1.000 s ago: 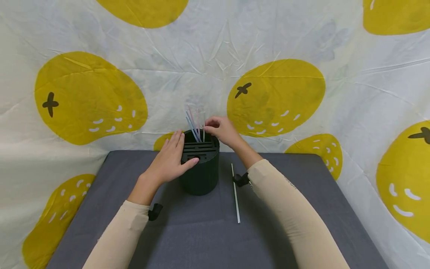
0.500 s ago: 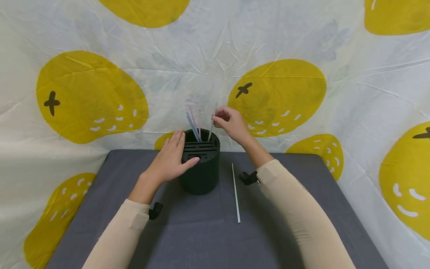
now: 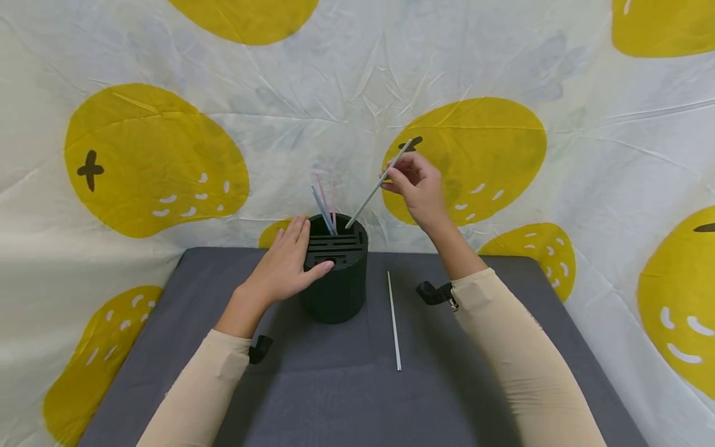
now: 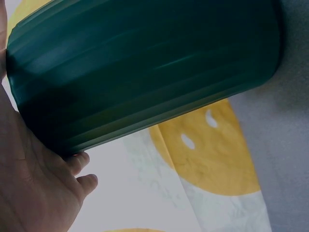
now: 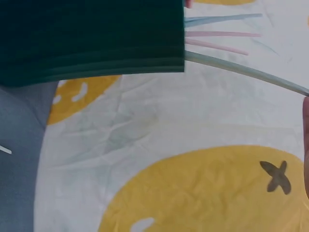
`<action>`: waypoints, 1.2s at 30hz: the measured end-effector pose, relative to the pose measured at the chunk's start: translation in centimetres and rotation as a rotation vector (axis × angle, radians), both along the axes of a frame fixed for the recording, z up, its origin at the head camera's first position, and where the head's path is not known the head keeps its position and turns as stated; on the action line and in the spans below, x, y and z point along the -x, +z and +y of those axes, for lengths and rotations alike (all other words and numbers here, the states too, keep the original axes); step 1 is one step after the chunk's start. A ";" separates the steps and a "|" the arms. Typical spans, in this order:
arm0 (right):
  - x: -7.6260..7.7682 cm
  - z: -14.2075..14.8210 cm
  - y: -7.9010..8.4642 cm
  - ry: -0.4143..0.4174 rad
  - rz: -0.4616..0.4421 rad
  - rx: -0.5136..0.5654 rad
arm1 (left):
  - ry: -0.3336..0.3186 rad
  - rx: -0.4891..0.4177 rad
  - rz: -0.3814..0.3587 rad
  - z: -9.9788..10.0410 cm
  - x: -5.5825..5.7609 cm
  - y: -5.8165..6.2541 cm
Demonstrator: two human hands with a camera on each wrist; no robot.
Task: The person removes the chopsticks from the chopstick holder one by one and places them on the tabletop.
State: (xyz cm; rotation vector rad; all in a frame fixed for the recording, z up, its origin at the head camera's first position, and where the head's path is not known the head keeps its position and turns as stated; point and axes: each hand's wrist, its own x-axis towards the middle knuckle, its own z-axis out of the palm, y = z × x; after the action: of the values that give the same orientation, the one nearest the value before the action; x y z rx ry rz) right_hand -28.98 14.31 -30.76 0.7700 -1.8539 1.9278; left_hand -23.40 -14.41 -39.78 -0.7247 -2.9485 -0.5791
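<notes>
A dark green cylindrical knife holder (image 3: 335, 295) with a slotted black top stands upright on the table. My left hand (image 3: 282, 267) rests on its left side, fingers straight along the rim and thumb over the front of the top. My right hand (image 3: 423, 192), to the upper right, pinches a pale green drinking straw (image 3: 365, 202) between thumb and fingers. The straw tilts, its lower end at the holder's back opening. Blue straws (image 3: 322, 208) and pink straws (image 3: 334, 202) lean in that opening; their bottoms are hidden. The right wrist view shows the held straw (image 5: 241, 71) reaching out of the holder.
A whitish straw (image 3: 393, 323) lies on the dark grey table (image 3: 335, 385), right of the holder. Behind the table hangs a white cloth (image 3: 313, 81) with large yellow fruit shapes. Each wrist wears a small black camera.
My right hand has moved up and to the right, drawing the pale green straw mostly out of the holder and tilting it. My left hand has stayed on the holder.
</notes>
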 end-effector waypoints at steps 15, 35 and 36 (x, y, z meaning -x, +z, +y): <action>-2.8 5.1 2.2 -0.086 0.053 0.069 | 0.003 -0.011 -0.006 -0.2 0.0 0.1; -3.6 10.7 -7.8 -0.264 -0.226 -0.389 | 0.003 0.010 0.000 -0.6 0.2 -0.1; -3.6 10.8 -8.4 -0.258 -0.254 -0.407 | 0.004 0.012 0.001 -0.6 0.2 -0.1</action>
State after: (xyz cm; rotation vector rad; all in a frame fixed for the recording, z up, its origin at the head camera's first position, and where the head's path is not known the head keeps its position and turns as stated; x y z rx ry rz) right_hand -25.40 25.07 -39.16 0.3771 -2.4091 1.5655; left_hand -23.65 -15.01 -39.87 -0.7198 -2.9540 -0.5607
